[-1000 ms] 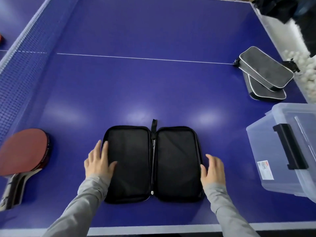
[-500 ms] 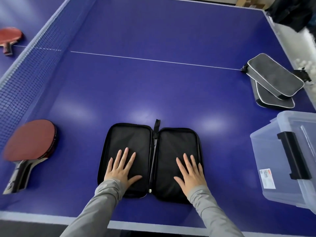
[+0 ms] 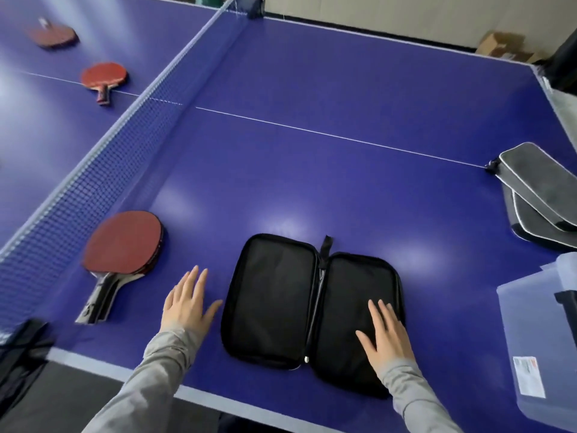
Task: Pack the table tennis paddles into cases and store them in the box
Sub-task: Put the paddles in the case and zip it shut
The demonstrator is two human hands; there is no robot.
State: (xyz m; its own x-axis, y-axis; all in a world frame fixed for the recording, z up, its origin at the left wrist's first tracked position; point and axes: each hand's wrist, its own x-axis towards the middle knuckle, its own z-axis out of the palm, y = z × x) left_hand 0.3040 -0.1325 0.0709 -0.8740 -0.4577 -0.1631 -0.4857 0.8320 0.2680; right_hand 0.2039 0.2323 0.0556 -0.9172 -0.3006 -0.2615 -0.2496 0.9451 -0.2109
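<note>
A black paddle case (image 3: 281, 295) lies unzipped and spread flat near the table's front edge. My right hand (image 3: 385, 334) rests flat on its right half with fingers straight. My left hand (image 3: 187, 303) hovers open over the table just left of the case, holding nothing. Further left, a stack of red paddles (image 3: 125, 242) lies by the net, handles pointing toward me. Two more red paddles (image 3: 104, 76) (image 3: 54, 35) lie beyond the net. The clear plastic box (image 3: 537, 332) stands at the right edge.
Two closed grey cases (image 3: 537, 189) are stacked at the far right of the blue table (image 3: 312, 170). The net (image 3: 93, 170) runs along the left side. A dark bag (image 3: 22, 354) hangs at the lower left corner.
My left hand has come off the case's left half and moved left onto the bare table toward the paddles. The view has swung left, showing paddles beyond the net.
</note>
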